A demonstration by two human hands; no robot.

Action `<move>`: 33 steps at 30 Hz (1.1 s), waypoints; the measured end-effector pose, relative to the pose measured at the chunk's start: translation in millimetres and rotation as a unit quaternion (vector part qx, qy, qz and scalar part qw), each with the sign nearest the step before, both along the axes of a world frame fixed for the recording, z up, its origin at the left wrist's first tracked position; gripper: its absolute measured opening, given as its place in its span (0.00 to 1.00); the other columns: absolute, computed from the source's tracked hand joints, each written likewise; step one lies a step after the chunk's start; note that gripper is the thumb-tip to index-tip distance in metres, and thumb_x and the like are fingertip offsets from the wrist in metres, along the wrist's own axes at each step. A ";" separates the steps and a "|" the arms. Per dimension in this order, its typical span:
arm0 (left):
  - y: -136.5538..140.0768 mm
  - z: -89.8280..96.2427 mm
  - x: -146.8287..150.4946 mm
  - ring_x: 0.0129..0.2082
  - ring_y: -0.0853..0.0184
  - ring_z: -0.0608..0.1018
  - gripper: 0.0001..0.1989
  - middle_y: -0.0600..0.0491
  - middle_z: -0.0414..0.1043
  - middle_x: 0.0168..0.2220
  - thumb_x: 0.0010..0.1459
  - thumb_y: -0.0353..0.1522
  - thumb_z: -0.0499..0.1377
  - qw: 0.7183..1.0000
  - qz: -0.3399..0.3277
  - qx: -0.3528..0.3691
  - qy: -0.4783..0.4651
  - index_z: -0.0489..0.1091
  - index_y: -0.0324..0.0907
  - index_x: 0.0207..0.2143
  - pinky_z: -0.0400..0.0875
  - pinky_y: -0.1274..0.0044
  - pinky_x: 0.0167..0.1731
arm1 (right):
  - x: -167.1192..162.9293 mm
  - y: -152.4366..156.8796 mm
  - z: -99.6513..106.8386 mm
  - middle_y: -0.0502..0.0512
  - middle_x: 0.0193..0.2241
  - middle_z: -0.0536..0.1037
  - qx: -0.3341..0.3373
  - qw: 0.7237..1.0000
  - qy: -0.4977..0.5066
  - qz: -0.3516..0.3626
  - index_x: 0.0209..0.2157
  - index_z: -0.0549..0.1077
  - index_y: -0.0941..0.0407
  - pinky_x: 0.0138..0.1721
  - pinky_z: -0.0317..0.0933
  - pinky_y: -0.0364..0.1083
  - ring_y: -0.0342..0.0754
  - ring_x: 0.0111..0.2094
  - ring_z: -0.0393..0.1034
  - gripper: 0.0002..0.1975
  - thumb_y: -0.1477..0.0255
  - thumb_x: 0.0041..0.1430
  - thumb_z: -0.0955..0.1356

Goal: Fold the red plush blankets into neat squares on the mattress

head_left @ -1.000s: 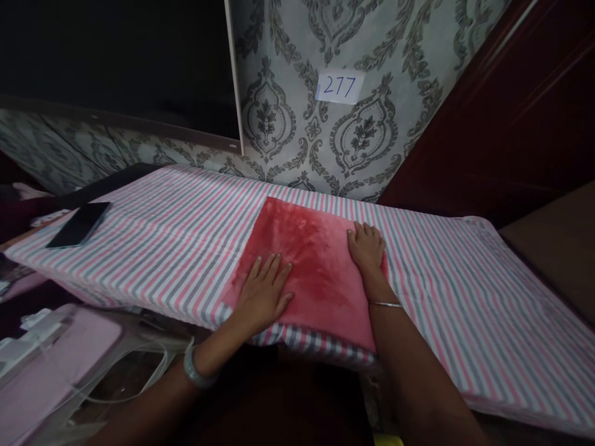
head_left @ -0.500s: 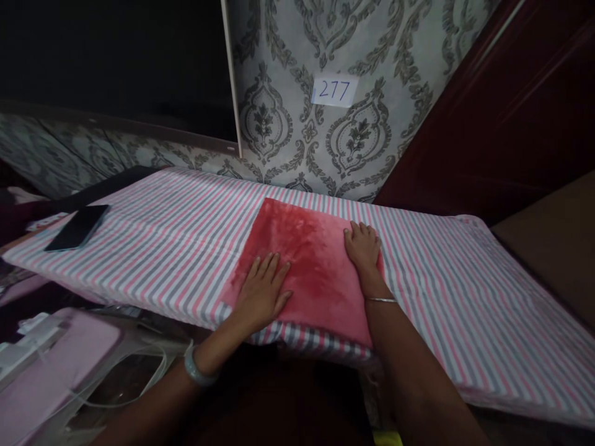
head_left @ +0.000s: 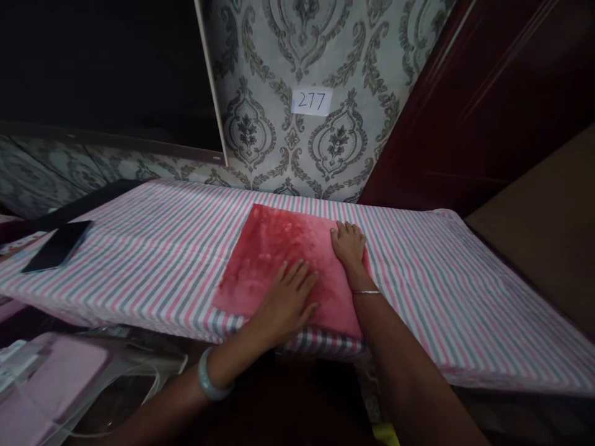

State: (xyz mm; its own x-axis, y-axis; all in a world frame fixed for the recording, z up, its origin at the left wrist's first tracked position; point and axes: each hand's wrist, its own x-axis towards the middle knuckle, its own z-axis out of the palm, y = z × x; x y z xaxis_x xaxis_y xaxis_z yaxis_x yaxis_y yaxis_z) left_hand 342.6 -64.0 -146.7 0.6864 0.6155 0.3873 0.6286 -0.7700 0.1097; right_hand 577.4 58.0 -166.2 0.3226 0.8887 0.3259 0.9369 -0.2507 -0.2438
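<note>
A red and pink velvety square of cloth (head_left: 264,254) lies flat on a table spread with a striped cloth (head_left: 162,241). On its lower middle rests my left hand (head_left: 288,303), palm down with the fingers spread. My right hand (head_left: 349,244) lies flat over the square's right edge, near the far right corner, fingers stretched out. Neither hand grips anything. Darker red patches mark the nap on the left and middle; paler pink shows at the right and front. What lies beneath the palms is hidden.
A black phone (head_left: 58,246) lies at the table's left end. Behind stand a dark screen (head_left: 106,74) and a patterned wall with a paper (head_left: 312,101) reading 277. A dark red panel (head_left: 465,111) rises at the right. Below left are a pink box (head_left: 60,384) and a white cable.
My left hand has slid to the right across the red cloth, from its left part to its lower middle. My right hand stays at the right edge. The view has shifted slightly.
</note>
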 end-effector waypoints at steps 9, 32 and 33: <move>10.5 -43.0 31.2 0.72 0.44 0.56 0.33 0.39 0.56 0.71 0.68 0.49 0.52 0.998 0.054 0.018 0.028 0.61 0.43 0.69 0.50 0.44 0.67 | 1.9 1.7 -3.3 0.64 0.66 0.67 0.006 1.000 -0.004 0.002 0.65 0.69 0.58 0.63 0.51 0.62 0.63 0.66 0.56 0.27 0.63 0.72 0.55; 11.8 -44.2 30.4 0.71 0.44 0.58 0.32 0.38 0.57 0.71 0.69 0.48 0.51 0.997 0.056 0.045 0.039 0.61 0.43 0.69 0.54 0.46 0.66 | -14.9 -22.0 27.8 0.62 0.71 0.58 -0.056 0.997 0.014 0.044 0.68 0.64 0.53 0.66 0.49 0.64 0.62 0.71 0.50 0.27 0.61 0.73 0.57; 11.9 -43.9 30.6 0.71 0.44 0.58 0.32 0.39 0.57 0.71 0.69 0.48 0.52 0.997 0.056 0.047 0.039 0.61 0.43 0.69 0.54 0.46 0.66 | -17.0 -27.7 28.4 0.62 0.71 0.58 -0.062 0.996 0.009 0.063 0.68 0.64 0.52 0.66 0.49 0.64 0.62 0.71 0.51 0.26 0.61 0.74 0.57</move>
